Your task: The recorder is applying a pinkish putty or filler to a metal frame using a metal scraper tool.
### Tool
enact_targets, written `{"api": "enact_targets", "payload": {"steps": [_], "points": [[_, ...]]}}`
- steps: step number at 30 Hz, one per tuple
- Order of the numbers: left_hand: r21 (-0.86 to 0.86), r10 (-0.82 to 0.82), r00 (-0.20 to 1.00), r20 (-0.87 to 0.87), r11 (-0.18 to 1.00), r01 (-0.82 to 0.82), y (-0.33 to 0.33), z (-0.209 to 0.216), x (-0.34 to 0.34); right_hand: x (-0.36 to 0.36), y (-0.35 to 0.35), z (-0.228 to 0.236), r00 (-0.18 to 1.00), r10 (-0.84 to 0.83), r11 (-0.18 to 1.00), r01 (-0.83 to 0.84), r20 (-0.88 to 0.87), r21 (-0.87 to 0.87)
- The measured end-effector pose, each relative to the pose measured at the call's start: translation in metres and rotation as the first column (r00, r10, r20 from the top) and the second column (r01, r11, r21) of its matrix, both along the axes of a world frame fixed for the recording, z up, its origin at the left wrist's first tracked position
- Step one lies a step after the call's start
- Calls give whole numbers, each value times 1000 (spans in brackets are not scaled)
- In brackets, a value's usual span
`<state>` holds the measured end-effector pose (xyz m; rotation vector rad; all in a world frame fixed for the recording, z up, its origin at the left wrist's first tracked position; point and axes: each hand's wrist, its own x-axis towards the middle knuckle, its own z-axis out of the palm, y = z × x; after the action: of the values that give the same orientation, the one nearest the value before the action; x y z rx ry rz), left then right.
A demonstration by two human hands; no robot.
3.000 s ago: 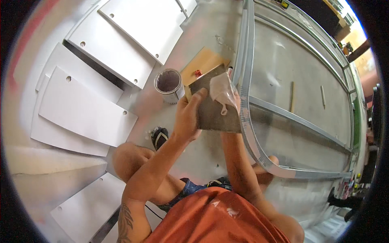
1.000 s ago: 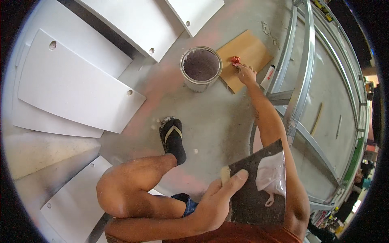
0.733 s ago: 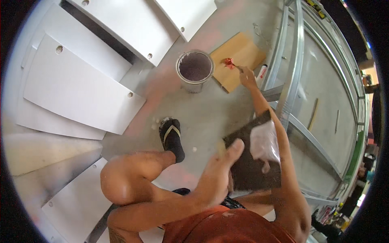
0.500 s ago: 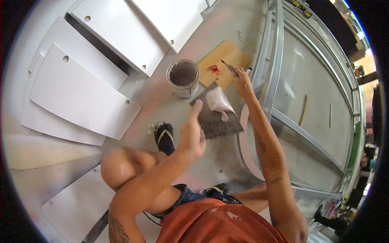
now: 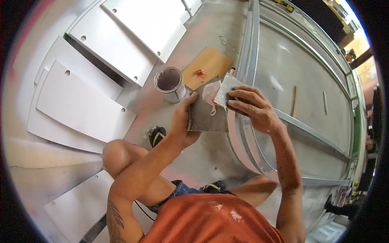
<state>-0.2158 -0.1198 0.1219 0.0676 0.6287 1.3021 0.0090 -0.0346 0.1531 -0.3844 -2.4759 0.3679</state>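
Workshop floor: white panels point(image 5: 81, 105), metal frame point(image 5: 259, 81), paint can point(image 5: 169, 84).

Left hand point(image 5: 183, 121) and right hand point(image 5: 252, 107) raised, grips closed.

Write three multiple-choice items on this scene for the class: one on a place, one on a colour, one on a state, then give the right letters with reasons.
1. Where does the open can stand?
A. beside the tan board on the floor
B. on a white panel
C. on the person's knee

2. What colour is the person's shirt?
A. blue
B. orange
C. white

3. How is the grey board held?
A. lying on the floor
B. propped on the can
C. gripped in the left hand

Key:
1 A: the can stands next to the tan board.
2 B: the shirt is orange.
3 C: the left hand clasps the grey board, while the right hand presses a pale scraper to it.
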Motion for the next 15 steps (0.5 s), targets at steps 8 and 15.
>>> {"api": "enact_targets", "payload": {"steps": [8, 15], "points": [[56, -224, 974, -17, 973, 225, -28, 7, 36, 99, -31, 47, 879, -175, 969, 73, 443, 238], [133, 156, 964, -217, 983, -129, -30, 14, 87, 82, -149, -23, 23, -919, 372, -272, -393, -887]]}}
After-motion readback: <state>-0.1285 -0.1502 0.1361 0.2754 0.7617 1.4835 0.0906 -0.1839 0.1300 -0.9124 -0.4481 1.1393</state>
